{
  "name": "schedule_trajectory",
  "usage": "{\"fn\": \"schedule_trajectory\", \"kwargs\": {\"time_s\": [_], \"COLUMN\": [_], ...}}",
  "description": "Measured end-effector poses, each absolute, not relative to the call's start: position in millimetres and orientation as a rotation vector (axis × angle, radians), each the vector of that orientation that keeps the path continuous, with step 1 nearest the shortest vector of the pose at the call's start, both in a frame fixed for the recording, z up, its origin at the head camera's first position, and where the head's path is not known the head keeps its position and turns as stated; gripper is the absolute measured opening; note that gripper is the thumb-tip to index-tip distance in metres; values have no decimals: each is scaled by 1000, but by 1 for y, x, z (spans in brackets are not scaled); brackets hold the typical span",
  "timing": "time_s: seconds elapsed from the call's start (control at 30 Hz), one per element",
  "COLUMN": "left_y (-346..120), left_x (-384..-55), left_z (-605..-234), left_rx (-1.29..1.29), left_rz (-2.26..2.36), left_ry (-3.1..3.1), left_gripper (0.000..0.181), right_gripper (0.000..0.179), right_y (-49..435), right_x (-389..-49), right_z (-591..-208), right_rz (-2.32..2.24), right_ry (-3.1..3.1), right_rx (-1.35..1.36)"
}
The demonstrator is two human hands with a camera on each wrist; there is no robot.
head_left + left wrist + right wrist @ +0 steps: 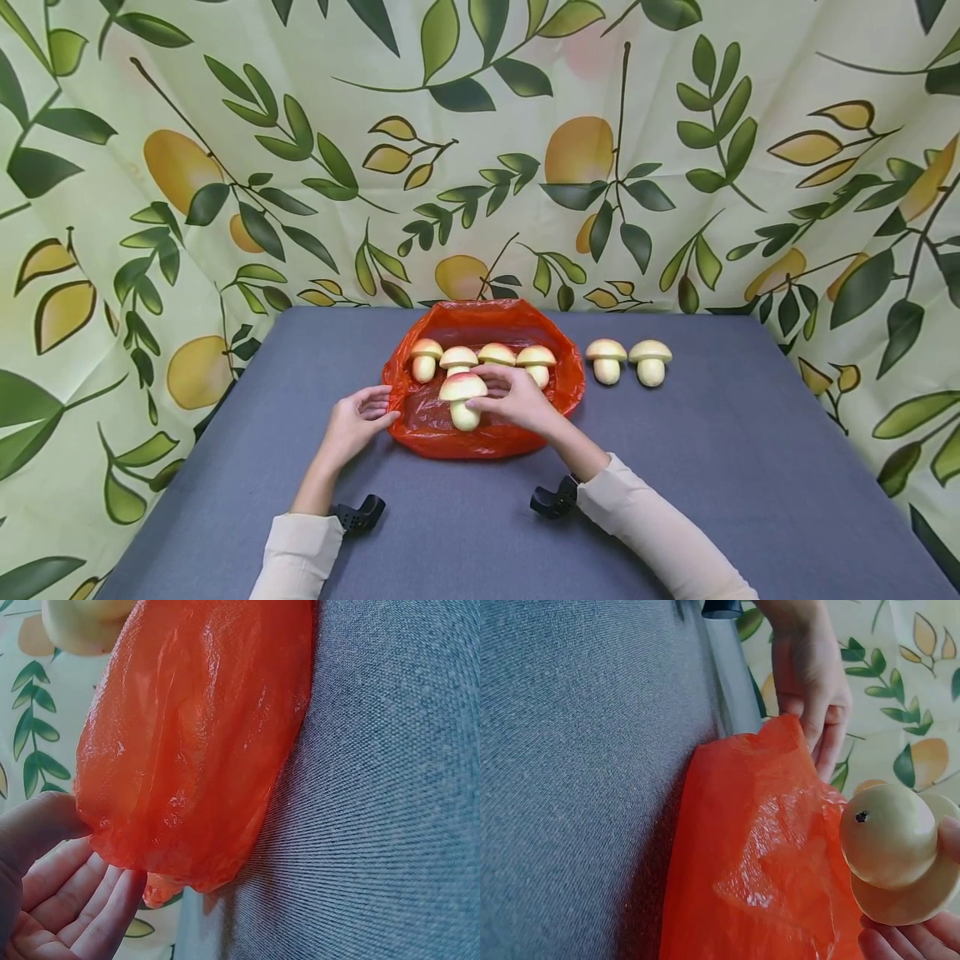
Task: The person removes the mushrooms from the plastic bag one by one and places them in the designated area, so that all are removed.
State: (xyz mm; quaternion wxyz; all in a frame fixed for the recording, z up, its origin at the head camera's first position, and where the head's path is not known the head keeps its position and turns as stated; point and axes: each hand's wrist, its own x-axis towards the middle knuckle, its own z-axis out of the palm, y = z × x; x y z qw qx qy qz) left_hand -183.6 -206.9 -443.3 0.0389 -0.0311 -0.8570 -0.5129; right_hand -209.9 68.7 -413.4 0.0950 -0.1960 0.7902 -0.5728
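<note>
My right hand grips a toy mushroom by its cap and stem, over the opening of a red plastic bag. Seen from the right wrist, the rounded stem end of this mushroom faces the camera and has a small dark spot. My left hand pinches the bag's left rim between thumb and fingers; the left wrist view shows the thumb at the plastic edge. Several more mushrooms with yellowish, red-tinged caps, one of them at the left, lie inside along the bag's far side.
Two mushrooms, a nearer-to-bag one and an outer one, stand on the grey tabletop right of the bag. Behind the table hangs a leaf-and-fruit patterned cloth. Black camera mounts sit at both wrists.
</note>
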Motion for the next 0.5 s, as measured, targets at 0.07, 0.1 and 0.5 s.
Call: {"fn": "schedule_trajectory", "kwargs": {"time_s": [0.07,0.1,0.5], "left_y": [-207,-207,-208], "left_x": [-184,-184,-181], "left_z": [-444,-444,-447], "left_rx": [-88,-91,-251], "left_rz": [-1572,-1570,-1624], "left_ry": [-2633,-2634,-2477], "left_gripper": [41,41,39], "right_gripper": [50,51,50], "right_y": [73,76,104], "right_x": [-209,-208,-202], "right_z": [-414,-415,-406], "right_rz": [-1711,-1718,-1769], "right_ry": [2330,2324,2313], "right_rx": [-574,-579,-593]}}
